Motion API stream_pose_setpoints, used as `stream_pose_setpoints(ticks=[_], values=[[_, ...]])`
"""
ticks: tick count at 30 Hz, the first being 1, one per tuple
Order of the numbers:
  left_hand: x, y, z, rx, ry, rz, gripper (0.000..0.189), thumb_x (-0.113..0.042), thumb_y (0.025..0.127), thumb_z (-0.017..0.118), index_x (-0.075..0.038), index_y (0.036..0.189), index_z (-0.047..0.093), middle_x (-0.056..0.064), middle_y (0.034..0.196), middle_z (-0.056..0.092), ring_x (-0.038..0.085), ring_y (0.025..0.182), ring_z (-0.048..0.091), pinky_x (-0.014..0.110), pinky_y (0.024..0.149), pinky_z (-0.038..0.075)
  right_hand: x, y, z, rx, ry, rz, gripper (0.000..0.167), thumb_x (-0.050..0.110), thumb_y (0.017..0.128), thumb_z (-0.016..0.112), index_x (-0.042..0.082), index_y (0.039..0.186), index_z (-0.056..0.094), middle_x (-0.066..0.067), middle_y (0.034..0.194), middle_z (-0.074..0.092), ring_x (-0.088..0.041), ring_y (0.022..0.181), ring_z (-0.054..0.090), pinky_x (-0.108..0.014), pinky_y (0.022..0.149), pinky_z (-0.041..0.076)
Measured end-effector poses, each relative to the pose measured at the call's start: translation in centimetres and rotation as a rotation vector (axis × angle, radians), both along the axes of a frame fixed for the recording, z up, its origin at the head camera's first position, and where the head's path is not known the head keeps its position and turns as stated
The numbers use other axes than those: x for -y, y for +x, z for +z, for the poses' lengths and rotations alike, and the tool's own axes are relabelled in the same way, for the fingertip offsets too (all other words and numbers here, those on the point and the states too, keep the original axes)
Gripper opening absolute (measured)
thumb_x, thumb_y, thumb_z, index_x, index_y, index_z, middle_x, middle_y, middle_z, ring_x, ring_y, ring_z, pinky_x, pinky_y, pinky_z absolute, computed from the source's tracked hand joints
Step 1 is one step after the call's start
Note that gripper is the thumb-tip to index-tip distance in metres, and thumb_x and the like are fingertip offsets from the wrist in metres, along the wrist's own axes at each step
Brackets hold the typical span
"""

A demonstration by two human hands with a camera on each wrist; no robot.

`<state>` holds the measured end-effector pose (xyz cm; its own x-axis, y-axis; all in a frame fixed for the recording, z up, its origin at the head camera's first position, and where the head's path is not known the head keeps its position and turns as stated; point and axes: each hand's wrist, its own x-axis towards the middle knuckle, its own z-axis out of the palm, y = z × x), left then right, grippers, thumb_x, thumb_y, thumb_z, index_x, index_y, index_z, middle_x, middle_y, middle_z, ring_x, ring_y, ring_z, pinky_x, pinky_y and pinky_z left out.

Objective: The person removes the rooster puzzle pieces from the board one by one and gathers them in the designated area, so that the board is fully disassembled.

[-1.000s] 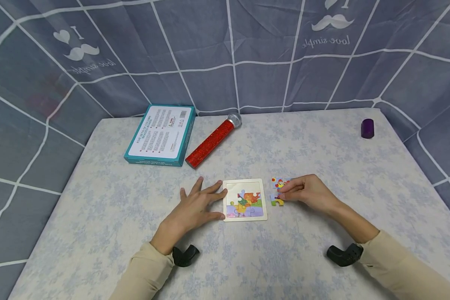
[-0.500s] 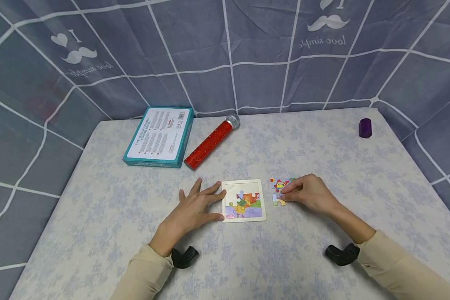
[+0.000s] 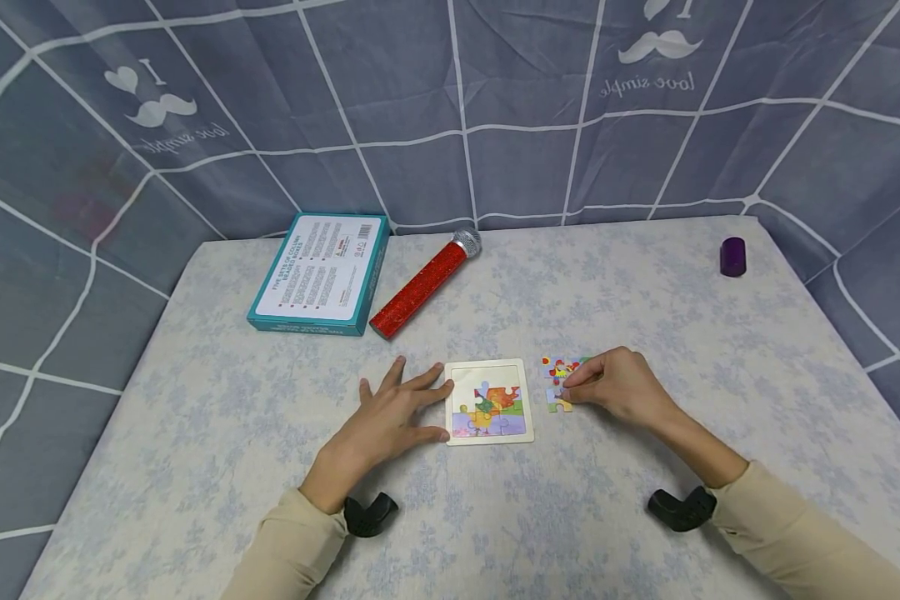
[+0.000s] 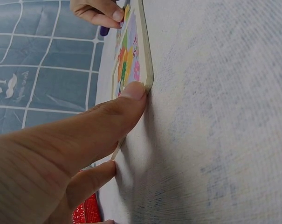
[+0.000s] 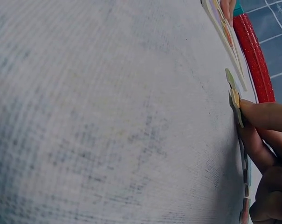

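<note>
The left hand lies spread flat, fingertips against the left edge of the puzzle tray. The right hand pinches a loose puzzle piece just right of the tray. Best to lift the thin cardboard piece level and keep the tray pinned. The tray is square, pale and stiff; the tablecloth is woven.

Over the last second the right hand has slid the loose puzzle piece a little to the right on the desk, away from the puzzle board, so the gap between piece and board has widened slightly.
</note>
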<state>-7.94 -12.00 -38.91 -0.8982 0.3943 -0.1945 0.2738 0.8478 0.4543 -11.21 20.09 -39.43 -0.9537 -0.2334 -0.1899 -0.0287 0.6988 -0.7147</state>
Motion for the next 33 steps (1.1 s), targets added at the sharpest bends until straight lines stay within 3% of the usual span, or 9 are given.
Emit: stream_pose_setpoints(ticks=[13, 19, 23, 28, 33], values=[[0.1, 0.0, 0.1, 0.005, 0.003, 0.0, 0.067, -0.035, 0.079, 0.082, -0.019, 0.14, 0.057, 0.001, 0.156, 0.037, 0.045, 0.147, 0.009, 0.083, 0.098, 0.006, 0.2, -0.1, 0.2, -0.055, 0.039, 0.024, 0.004, 0.017, 0.081, 0.078, 0.017, 0.077, 0.079, 0.007, 0.073, 0.072, -0.012, 0.071, 0.061, -0.031, 0.063, 0.046], [0.0, -0.1, 0.0, 0.001, -0.002, -0.009, 0.067, -0.035, 0.08, 0.081, -0.019, 0.14, 0.057, 0.001, 0.156, 0.037, 0.046, 0.147, 0.01, 0.083, 0.097, 0.007, 1.2, -0.2, -0.1, -0.104, -0.003, 0.016, 0.005, 0.017, 0.083, 0.077, 0.017, 0.078, 0.078, 0.006, 0.073, 0.071, -0.014, 0.064, 0.057, -0.027, 0.057, 0.043], [0.1, -0.1, 0.0, 0.002, -0.002, -0.007, 0.067, -0.035, 0.08, 0.082, -0.019, 0.14, 0.057, 0.001, 0.156, 0.037, 0.045, 0.147, 0.01, 0.083, 0.098, 0.007, 3.0, -0.3, -0.1, -0.13, -0.051, 0.062, 0.002, 0.015, 0.082, 0.078, 0.015, 0.084, 0.079, 0.003, 0.083, 0.072, -0.013, 0.061, 0.052, -0.025, 0.054, 0.04], [0.1, -0.2, 0.1, 0.015, -0.005, -0.001, 0.068, -0.037, 0.08, 0.081, -0.02, 0.141, 0.055, -0.001, 0.156, 0.035, 0.045, 0.147, 0.009, 0.082, 0.098, 0.006, 5.5, -0.3, -0.4, -0.175, -0.079, 0.149, 0.01, 0.013, 0.082, 0.078, 0.014, 0.092, 0.08, 0.005, 0.089, 0.072, -0.012, 0.078, 0.06, -0.028, 0.068, 0.047], [0.1, -0.1, 0.2, 0.027, -0.017, -0.004, 0.069, -0.039, 0.08, 0.08, -0.022, 0.142, 0.054, -0.002, 0.157, 0.034, 0.045, 0.147, 0.008, 0.083, 0.098, 0.006, 7.0, -0.4, -0.4, -0.184, -0.051, 0.206, 0.014, 0.015, 0.082, 0.079, 0.012, 0.095, 0.08, 0.006, 0.09, 0.071, -0.01, 0.078, 0.059, -0.03, 0.068, 0.046]])
